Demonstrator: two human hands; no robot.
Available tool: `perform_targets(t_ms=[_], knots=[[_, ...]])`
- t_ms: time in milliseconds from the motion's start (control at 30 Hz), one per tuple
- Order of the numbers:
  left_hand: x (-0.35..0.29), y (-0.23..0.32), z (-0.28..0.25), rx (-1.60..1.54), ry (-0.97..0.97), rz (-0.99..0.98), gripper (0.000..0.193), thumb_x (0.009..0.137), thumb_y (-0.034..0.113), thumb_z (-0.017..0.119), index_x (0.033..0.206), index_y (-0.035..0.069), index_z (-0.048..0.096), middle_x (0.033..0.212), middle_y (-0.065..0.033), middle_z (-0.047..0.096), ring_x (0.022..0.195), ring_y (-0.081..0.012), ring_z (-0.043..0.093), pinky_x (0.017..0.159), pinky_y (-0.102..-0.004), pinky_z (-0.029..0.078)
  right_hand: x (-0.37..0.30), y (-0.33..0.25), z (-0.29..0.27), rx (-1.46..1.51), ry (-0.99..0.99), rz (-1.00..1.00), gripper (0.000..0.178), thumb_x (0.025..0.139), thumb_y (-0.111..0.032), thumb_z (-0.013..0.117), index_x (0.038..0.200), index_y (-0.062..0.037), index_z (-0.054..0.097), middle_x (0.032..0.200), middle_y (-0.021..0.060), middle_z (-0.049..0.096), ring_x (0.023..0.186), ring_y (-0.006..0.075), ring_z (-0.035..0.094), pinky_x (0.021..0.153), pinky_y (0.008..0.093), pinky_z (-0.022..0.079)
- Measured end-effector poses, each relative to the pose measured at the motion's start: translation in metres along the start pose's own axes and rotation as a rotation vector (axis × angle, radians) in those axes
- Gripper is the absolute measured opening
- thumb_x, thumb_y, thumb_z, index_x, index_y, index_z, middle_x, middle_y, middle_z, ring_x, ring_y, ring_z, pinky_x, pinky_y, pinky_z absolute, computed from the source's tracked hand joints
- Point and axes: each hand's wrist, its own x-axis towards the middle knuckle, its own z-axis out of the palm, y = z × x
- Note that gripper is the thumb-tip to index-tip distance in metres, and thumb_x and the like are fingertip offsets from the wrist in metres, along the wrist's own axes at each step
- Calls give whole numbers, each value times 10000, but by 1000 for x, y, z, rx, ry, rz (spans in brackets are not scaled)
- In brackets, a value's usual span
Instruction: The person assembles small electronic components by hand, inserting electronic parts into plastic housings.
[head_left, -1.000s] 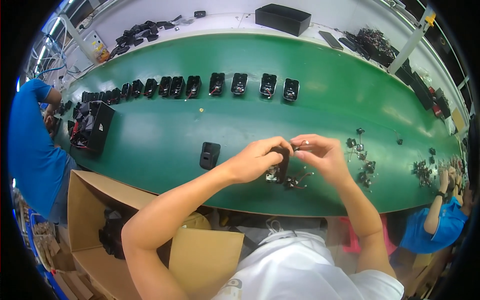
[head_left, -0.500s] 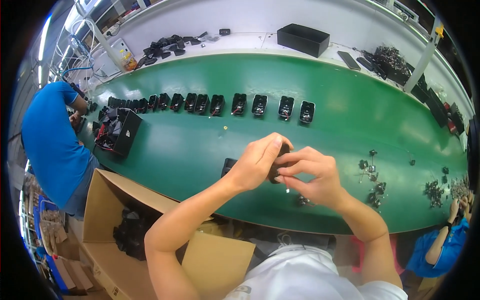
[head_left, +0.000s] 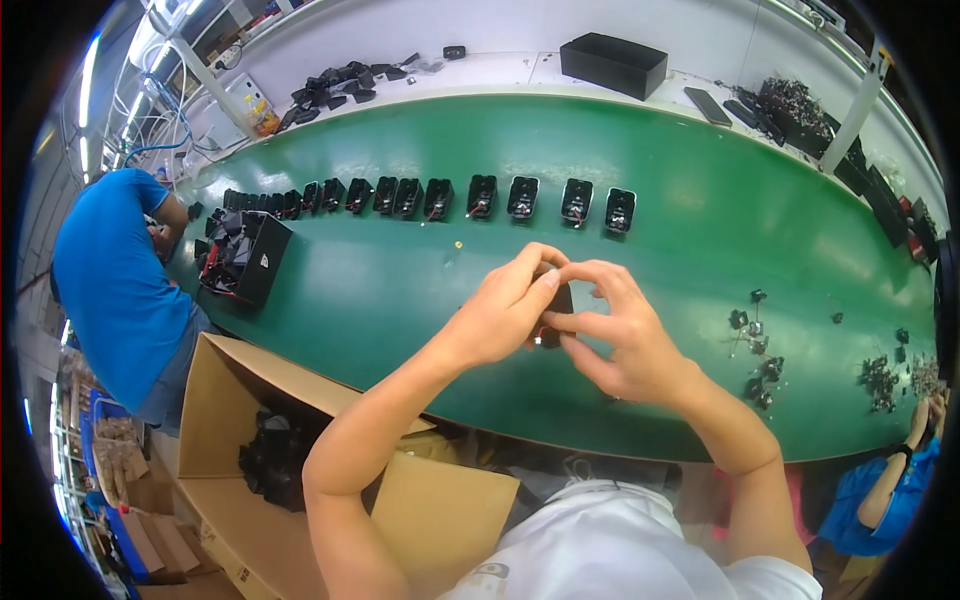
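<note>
Both my hands meet over the green bench around a small black plastic housing [head_left: 563,300], held above the surface and partly hidden by fingers. My left hand [head_left: 503,312] is closed around its left side. My right hand [head_left: 625,325] grips the right side, with a finger at the top edge and the thumb near the lower end. A small shiny bit and a touch of red show at the housing's lower end. Beyond my hands, similar open black housings [head_left: 522,199] with small parts and red wires stand in a long row.
Small wired black parts [head_left: 768,368] lie to the right on the green bench [head_left: 660,265]. A black box of housings [head_left: 262,262] stands left, above a cardboard carton [head_left: 215,400]. Co-workers in blue [head_left: 120,285] sit at both ends. A black tray [head_left: 613,66] rests on the back shelf.
My hands have risen slightly with the housing. My right fingers have shifted from a pinch at its side to its top and lower edges. A black piece beside my left hand is now hidden.
</note>
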Motion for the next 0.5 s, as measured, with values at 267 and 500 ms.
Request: perform_targets(t_ms=[267,500], knots=[[2,6,-4,-230,-158,-223,434,1020,303,431,1359,36,395,1136,-109,563,898,-168,623,594,-294,554,0,10,-8,310,-110,100,304,742,-64,789,1038,-50,722,1467,183,447,1266,374,530,1026,459,462],[4,10,-3,-431,-236,-172,569,1039,397,411,1455,28,290,1158,-161,594,809,-241,700,644,-324,574,2,27,-29,1216,38,567,165,819,-117,752,939,-12,713,1446,217,475,1245,292,546,1052,436,433]])
